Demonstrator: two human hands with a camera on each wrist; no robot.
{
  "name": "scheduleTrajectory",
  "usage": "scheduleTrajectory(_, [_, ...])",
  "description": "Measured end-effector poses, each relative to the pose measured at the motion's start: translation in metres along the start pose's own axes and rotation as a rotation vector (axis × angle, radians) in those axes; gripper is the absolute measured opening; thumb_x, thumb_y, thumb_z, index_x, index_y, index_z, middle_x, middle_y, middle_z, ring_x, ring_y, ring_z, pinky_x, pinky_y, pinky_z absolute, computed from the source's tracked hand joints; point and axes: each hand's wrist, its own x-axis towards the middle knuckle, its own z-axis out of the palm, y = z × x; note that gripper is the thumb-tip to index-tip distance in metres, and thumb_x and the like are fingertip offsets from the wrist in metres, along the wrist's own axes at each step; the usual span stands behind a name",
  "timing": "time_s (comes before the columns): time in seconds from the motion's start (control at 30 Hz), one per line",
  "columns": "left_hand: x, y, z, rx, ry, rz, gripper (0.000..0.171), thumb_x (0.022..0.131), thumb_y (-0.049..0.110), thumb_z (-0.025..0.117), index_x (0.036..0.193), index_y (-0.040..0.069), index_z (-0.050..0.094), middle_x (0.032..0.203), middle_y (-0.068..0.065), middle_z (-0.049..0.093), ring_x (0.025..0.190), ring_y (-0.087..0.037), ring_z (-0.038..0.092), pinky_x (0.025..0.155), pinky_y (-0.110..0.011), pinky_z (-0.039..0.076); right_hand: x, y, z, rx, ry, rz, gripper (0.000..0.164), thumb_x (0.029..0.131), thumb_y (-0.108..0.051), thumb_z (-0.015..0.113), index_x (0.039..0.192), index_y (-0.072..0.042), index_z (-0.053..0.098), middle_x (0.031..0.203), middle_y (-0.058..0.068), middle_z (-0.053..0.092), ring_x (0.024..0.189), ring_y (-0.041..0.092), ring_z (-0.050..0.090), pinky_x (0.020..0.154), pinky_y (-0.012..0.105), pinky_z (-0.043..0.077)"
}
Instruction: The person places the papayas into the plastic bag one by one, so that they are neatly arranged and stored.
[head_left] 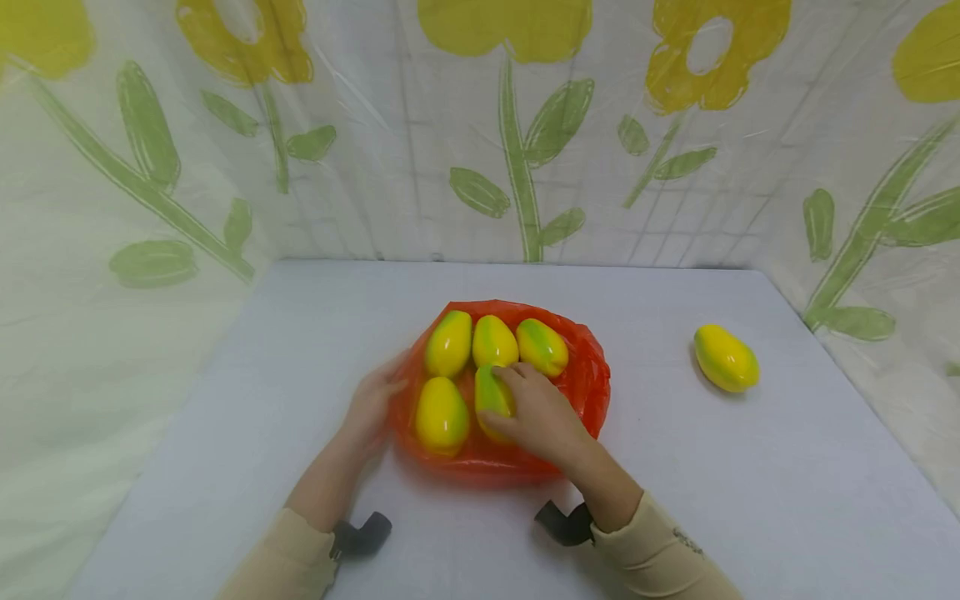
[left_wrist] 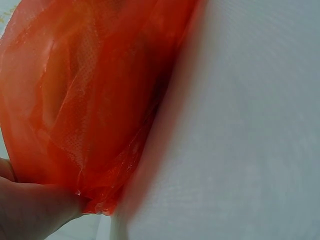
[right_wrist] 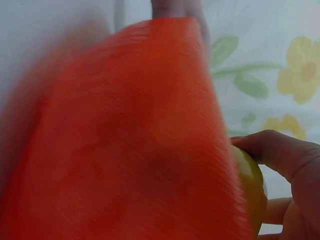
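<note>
A red plastic bag lies spread open on the table, with several glossy yellow mangoes with green patches in it. My left hand grips the bag's left edge; in the left wrist view its thumb presses on the gathered red film. Inside the bag, at the front middle, my right hand holds a mango between thumb and fingers. In the right wrist view the bag's wall hides most of that mango. Another mango sits just left of it, and three line the back.
One more mango lies on the pale table at the right, outside the bag. A white curtain printed with yellow flowers hangs behind and along both sides. Black wrist mounts stick inward from the sleeves.
</note>
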Motion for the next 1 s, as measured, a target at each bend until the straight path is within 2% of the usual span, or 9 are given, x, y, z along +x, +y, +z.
scheduleTrajectory(0.23, [0.001,0.002,0.002,0.013,0.001,-0.012,0.046,0.098,0.013,0.036,0.144,0.019,0.035,0.149,0.006,0.035,0.140,-0.012,0.028,0.116,-0.036,0.025,0.000,0.005,0.016,0.039,-0.011,0.018,0.057,0.081,-0.038,0.063,0.130,-0.016,0.047,0.125,0.000,0.048,0.104,0.016,0.048,0.086,0.036,0.052])
scheduleTrajectory(0.33, [0.001,0.003,0.002,0.011,0.004,-0.009,0.047,0.098,0.012,0.036,0.144,0.017,0.035,0.150,0.005,0.034,0.140,-0.013,0.027,0.116,-0.036,0.025,-0.001,0.006,0.023,0.039,-0.004,0.012,0.055,0.080,-0.039,0.063,0.129,-0.018,0.046,0.124,-0.001,0.045,0.103,0.015,0.046,0.082,0.035,0.053])
scheduleTrajectory(0.53, [-0.001,0.004,0.002,0.003,0.008,-0.016,0.047,0.098,0.011,0.036,0.145,0.017,0.034,0.151,0.004,0.033,0.141,-0.014,0.025,0.116,-0.037,0.024,-0.001,0.007,0.035,-0.045,0.038,-0.020,0.059,0.080,-0.045,0.064,0.129,-0.018,0.044,0.127,0.001,0.042,0.107,0.017,0.042,0.078,0.036,0.052])
scheduleTrajectory(0.67, [-0.001,0.003,0.002,0.014,0.008,-0.020,0.047,0.098,0.012,0.036,0.144,0.018,0.035,0.151,0.005,0.033,0.141,-0.013,0.025,0.116,-0.038,0.024,-0.002,0.007,0.034,-0.080,0.059,-0.030,0.063,0.079,-0.050,0.064,0.129,-0.017,0.044,0.128,0.002,0.043,0.109,0.017,0.043,0.078,0.039,0.053])
scheduleTrajectory(0.8, [0.001,0.001,0.001,0.021,0.016,-0.029,0.046,0.098,0.012,0.037,0.144,0.020,0.037,0.149,0.007,0.035,0.141,-0.012,0.026,0.116,-0.037,0.024,-0.004,0.013,0.017,-0.057,0.094,-0.022,0.073,0.078,-0.056,0.064,0.135,-0.015,0.044,0.134,0.003,0.044,0.120,0.020,0.043,0.089,0.047,0.051])
scheduleTrajectory(0.9, [0.002,0.000,0.000,0.018,0.021,-0.039,0.047,0.098,0.012,0.037,0.144,0.020,0.036,0.150,0.007,0.034,0.141,-0.012,0.025,0.116,-0.037,0.023,-0.002,0.028,-0.011,-0.002,0.164,-0.014,0.073,0.079,-0.053,0.065,0.136,-0.011,0.045,0.139,0.008,0.044,0.129,0.028,0.040,0.098,0.053,0.044])
scheduleTrajectory(1.0, [0.001,-0.001,0.000,-0.003,0.033,-0.052,0.047,0.098,0.012,0.038,0.143,0.021,0.037,0.150,0.008,0.034,0.141,-0.012,0.025,0.116,-0.037,0.023,0.001,0.053,-0.043,0.038,0.240,0.011,0.071,0.081,-0.047,0.066,0.136,-0.007,0.045,0.141,0.015,0.042,0.132,0.034,0.036,0.104,0.056,0.036])
